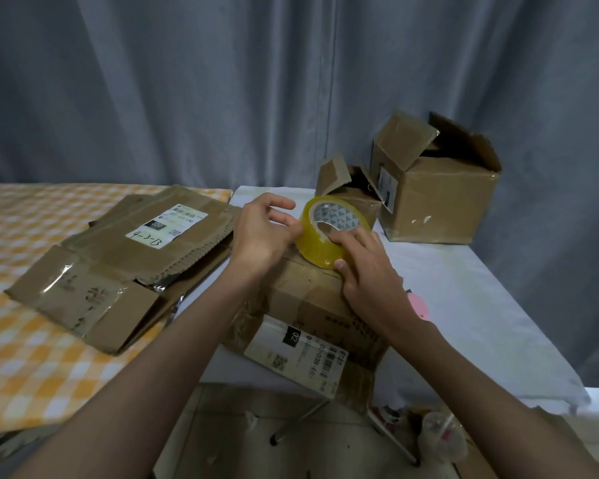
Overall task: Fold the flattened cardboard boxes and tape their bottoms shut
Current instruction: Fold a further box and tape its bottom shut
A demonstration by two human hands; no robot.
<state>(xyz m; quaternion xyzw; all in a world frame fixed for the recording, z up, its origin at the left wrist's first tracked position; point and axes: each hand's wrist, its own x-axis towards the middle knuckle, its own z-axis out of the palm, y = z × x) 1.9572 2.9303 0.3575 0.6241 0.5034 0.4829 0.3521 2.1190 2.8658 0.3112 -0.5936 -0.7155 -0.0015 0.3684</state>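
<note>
A folded cardboard box (301, 305) with a white shipping label stands on the white table (481, 305) in front of me. On top of it rests a yellowish roll of clear tape (317, 238). My right hand (367, 274) grips the roll, fingers through its core and thumb on the outer face. At the roll's left edge, the fingertips of my left hand (263, 233) pinch the tape. A stack of flattened boxes (118, 264) lies to the left on the checked table (32, 357).
Two assembled boxes with open flaps stand at the back: a small one (353, 193) and a larger one (436, 198). A pink object (418, 305) lies by my right wrist. A plastic cup (441, 435) and table legs show on the floor below.
</note>
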